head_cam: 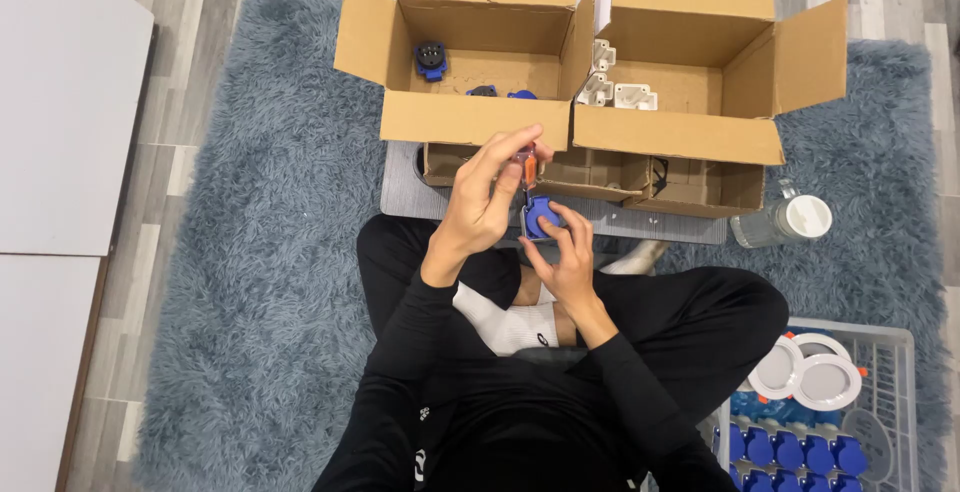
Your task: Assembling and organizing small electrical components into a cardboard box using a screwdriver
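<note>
The person is sitting cross-legged on a shaggy grey-blue rug and is working with both hands just above the lap. The left hand is closing its fingers around a slim orange-handled screwdriver, holding it upright with the tip pointing down. The right hand is gripping a small blue plastic socket part from below and from the side, so this part is sitting between the two hands, in front of the knees and just before the low cardboard tray.

Behind the tray, two open brown cardboard boxes are standing side by side. The left cardboard box is holding a few blue pieces, and the right cardboard box is holding some white plastic pieces. A clear jar with a white lid is lying on the rug at the right, and a white wire basket with blue parts and white round discs is standing near the right knee.

In my judgement, the tool tip could be slipping off the small part, because the part is held only in the fingers and not resting on anything firm; the tip would then be going toward the right hand's fingers. I cannot see where the tip is touching
</note>
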